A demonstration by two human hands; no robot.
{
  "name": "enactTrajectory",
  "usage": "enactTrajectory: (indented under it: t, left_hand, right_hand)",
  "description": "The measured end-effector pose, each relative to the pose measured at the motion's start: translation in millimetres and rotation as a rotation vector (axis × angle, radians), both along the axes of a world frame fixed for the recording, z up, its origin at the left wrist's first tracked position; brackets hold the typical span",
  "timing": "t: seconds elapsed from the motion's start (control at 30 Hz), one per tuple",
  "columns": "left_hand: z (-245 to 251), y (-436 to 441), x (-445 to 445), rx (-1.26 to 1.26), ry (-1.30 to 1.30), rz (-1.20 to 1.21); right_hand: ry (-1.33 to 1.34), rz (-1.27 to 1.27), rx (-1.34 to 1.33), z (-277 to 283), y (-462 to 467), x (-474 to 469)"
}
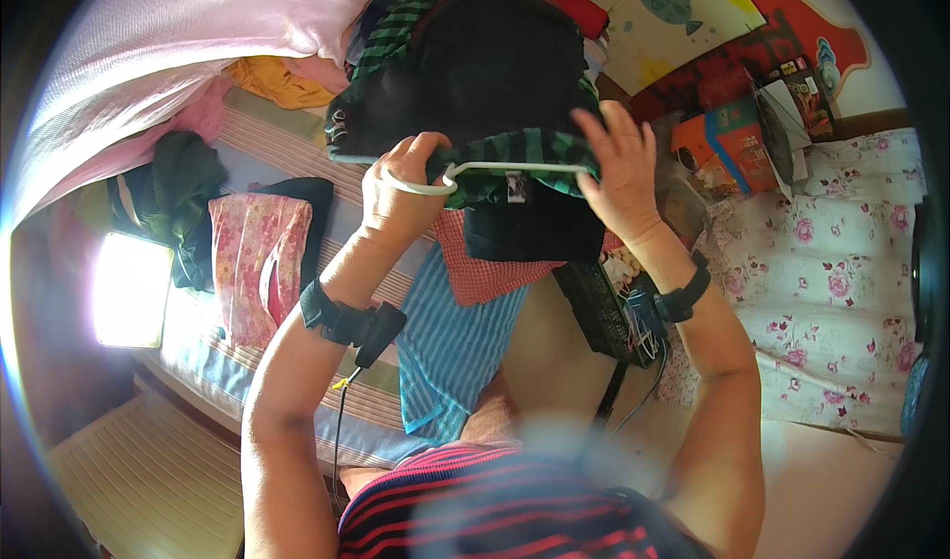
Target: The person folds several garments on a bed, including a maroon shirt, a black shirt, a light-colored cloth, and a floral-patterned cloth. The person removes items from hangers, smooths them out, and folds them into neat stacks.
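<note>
A black garment [505, 62] with a green-and-black plaid inner side lies spread before me. Its plaid neck edge [549, 143], which bears a small label, is up against a white clothes hanger [519, 166]. My left hand [404, 188] grips the hanger's left part, and the hook crosses in front of this hand; cloth hides some of the fingertips. At the hanger's other end is my right hand [620, 177], its fingers spread and slightly blurred, with the thumb against or just beside the hanger tip. Whether that thumb presses on cloth is hard to see.
A striped bed [356, 225] carries a folded pink floral cloth [256, 262] and dark clothes [185, 203]. A blue striped towel [460, 344] lies by my legs. Rightward stand a black plastic basket [594, 314], an orange box [742, 143] and a floral cover [824, 284]. Pink netting [208, 32] hangs left.
</note>
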State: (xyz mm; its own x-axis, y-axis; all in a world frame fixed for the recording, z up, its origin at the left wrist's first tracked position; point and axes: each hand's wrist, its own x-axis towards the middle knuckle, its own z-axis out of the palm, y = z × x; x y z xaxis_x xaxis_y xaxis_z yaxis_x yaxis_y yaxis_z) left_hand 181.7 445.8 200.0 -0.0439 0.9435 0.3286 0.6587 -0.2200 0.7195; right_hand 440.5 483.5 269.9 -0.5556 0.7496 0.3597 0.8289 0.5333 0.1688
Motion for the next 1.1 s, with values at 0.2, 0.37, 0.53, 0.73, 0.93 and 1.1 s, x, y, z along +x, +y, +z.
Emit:
enactTrajectory:
  t: [0.2, 0.37, 0.53, 0.73, 0.93, 1.1]
  left_hand:
    - [-10, 2, 6, -0.053, -0.092, 0.012]
    - [-19, 5, -6, -0.199, 0.147, 0.049]
    - [-31, 1, -13, -0.039, 0.29, 0.074]
    - [-5, -11, 1, 0.12, -0.042, -0.131]
    - [24, -3, 0, 0.312, -0.058, 0.029]
    - [22, 16, -17, 0.369, 0.061, -0.038]
  right_hand:
    - [0.353, -0.264, -0.47, -16, 0, 50]
    - [0.744, -0.216, -0.853, -19, -3, 67]
    - [1.051, -0.115, -0.878, -29, 2, 64]
    - [1.063, -0.039, -0.595, -34, 15, 41]
    - [1.084, -0.132, -0.412, -20, 39, 29]
    - [0.721, -0.274, -0.122, -35, 81, 38]
